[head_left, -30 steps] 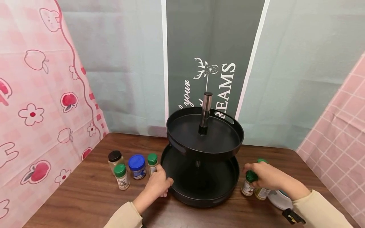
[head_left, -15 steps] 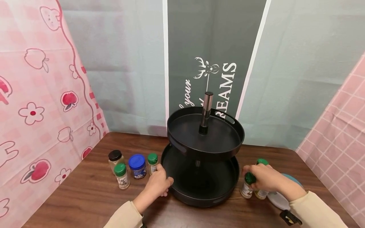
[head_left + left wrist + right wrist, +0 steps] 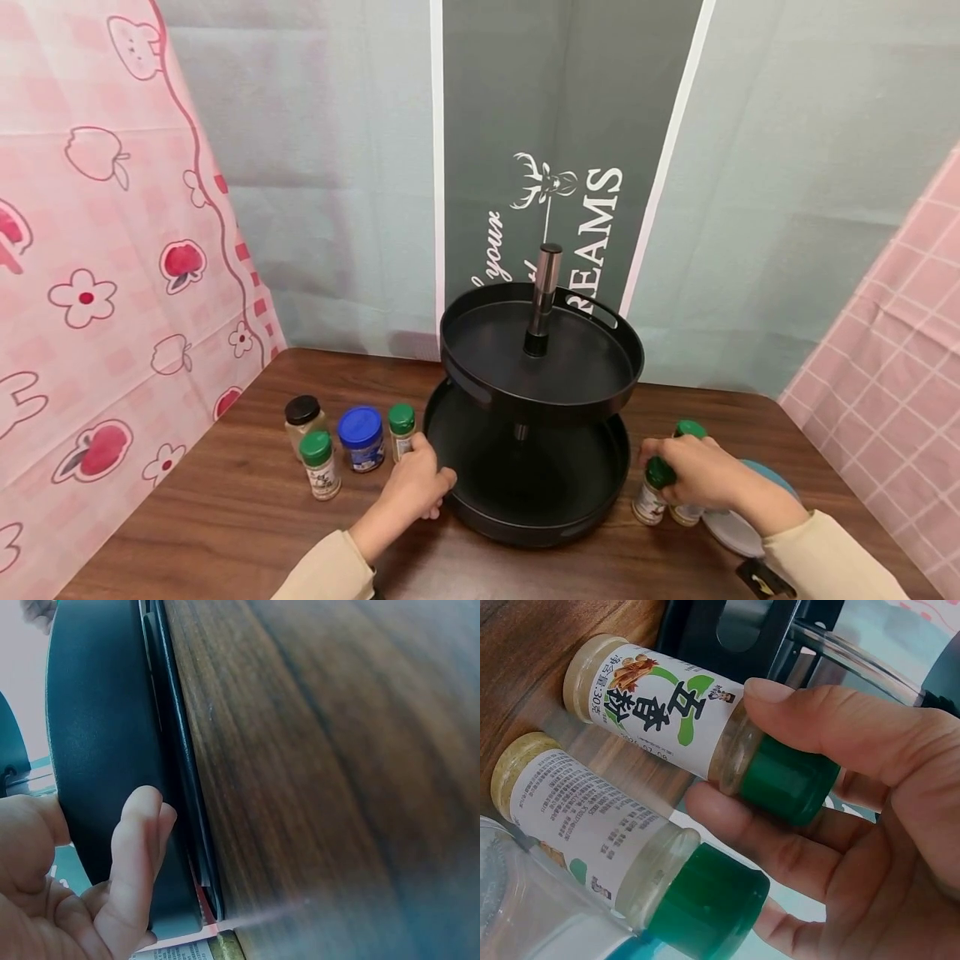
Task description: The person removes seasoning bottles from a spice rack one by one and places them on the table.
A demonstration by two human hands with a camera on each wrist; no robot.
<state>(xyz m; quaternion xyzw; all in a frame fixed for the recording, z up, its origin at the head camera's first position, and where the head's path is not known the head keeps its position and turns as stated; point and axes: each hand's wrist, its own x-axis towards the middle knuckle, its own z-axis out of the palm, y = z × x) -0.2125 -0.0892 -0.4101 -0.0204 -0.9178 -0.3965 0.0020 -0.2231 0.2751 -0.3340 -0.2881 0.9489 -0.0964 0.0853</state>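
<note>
A black two-tier round tray [image 3: 525, 533] with a metal centre post stands mid-table. My left hand [image 3: 415, 483] grips the lower tier's left rim; in the left wrist view, the thumb lies over the wall [image 3: 105, 712] and the fingers press its outer side. To the right, my right hand [image 3: 705, 471] pinches a small green-capped spice bottle [image 3: 647, 504] near its neck. The right wrist view shows this bottle [image 3: 667, 705] upright to the table, labelled in Chinese. Beside it stands a second green-capped bottle [image 3: 585, 817], partly behind the hand in the head view.
Left of the tray stand a black-capped jar [image 3: 303, 421], a blue-lidded jar [image 3: 362, 442] and two green-capped bottles, one in front [image 3: 322, 475], one near my left hand [image 3: 402, 429]. A clear container [image 3: 735, 533] with a blue lid [image 3: 768, 475] sits at right.
My right hand and its spice bottle have shifted slightly toward me, uncovering more of the second bottle's cap and the blue lid. The left hand keeps its place on the tray rim.
</note>
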